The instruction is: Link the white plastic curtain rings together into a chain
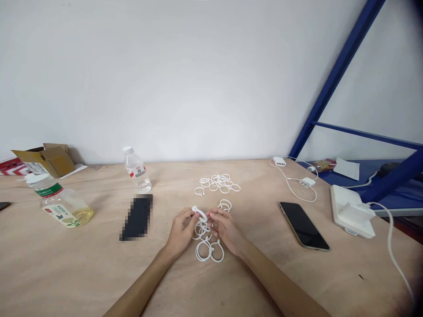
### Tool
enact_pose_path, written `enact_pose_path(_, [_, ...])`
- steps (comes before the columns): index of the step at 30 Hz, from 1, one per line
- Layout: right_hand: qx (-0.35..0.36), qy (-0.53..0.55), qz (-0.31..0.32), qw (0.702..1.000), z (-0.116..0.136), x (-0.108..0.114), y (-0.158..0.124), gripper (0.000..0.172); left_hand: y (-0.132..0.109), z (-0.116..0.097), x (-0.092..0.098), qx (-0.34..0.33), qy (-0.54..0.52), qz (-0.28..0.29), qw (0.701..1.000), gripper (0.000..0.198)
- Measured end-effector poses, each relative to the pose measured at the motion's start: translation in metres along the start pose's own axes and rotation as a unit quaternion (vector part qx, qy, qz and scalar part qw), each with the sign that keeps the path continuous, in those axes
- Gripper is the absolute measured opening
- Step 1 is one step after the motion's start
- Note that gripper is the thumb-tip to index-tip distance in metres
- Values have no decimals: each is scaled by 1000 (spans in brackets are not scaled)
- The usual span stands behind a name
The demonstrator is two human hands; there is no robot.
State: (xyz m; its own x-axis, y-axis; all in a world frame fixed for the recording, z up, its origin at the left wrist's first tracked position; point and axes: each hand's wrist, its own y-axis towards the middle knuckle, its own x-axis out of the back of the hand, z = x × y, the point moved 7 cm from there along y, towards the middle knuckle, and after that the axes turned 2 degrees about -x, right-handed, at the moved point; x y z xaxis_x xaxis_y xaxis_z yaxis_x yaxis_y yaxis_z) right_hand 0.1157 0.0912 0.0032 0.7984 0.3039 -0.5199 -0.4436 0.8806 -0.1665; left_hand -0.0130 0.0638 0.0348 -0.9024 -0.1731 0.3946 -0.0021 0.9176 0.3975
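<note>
Between both hands, a little above the wooden table, is a white plastic curtain ring (pixel 200 214) with a small eyelet at its upper left end. My left hand (pixel 181 229) is closed, pinching the ring between thumb and fingers. The fingertips of my right hand (pixel 226 229) close on the ring's right end; some of its fingers are hidden. Several more curtain rings (pixel 203 252) lie just below and between my hands. A couple of rings (pixel 226 204) rest beyond my right hand. Farther back lies a loose pile of rings (pixel 220 181), with one single ring (pixel 199 191) at its left.
On the left are a clear water bottle (pixel 137 171), a bottle of yellow drink (pixel 62 204), a pixelated dark object (pixel 137 218) and an open cardboard box (pixel 56 160). To the right lie a phone (pixel 304 225), a white power strip (pixel 352 213) and a cabled charger (pixel 279 161).
</note>
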Motion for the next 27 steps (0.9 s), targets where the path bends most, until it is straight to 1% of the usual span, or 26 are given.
enact_pose_path(3, [34, -44, -25, 998, 7, 3, -2, 25, 0, 0, 1, 6, 2, -5, 1000, 31])
enact_pose_path(7, [75, -97, -38, 992, 12, 2, -5, 25, -1, -7, 0, -43, 59, 0, 997, 27])
enact_pose_path(9, [82, -116, -41, 989, 12, 1, -6, 23, -2, -7, -1, -45, 53, -4, 998, 27])
enact_pose_path(12, [82, -120, -57, 988, 10, 3, -4, 22, -2, 0, -2, -2, -19, -6, 1000, 27])
enact_pose_path(15, [83, -100, -78, 988, 11, 7, -3, 22, -1, 6, -5, 39, -77, 4, 996, 31])
enact_pose_path(17, [70, -81, -71, 992, 10, 7, -3, 24, -1, 8, -8, 53, -94, 18, 994, 34])
enact_pose_path(21, [19, -46, -36, 998, 6, 2, -3, 26, -2, 14, -16, 96, -147, 39, 984, 37])
enact_pose_path(23, [12, -40, -25, 999, 5, 1, -4, 26, -3, 17, -18, 110, -173, 47, 978, 39])
enact_pose_path(25, [22, -66, -19, 997, 5, 1, -4, 26, -3, 19, -20, 111, -176, 57, 976, 41])
enact_pose_path(27, [49, -130, -9, 990, 6, 0, -4, 26, -3, 18, -19, 102, -156, 64, 980, 43])
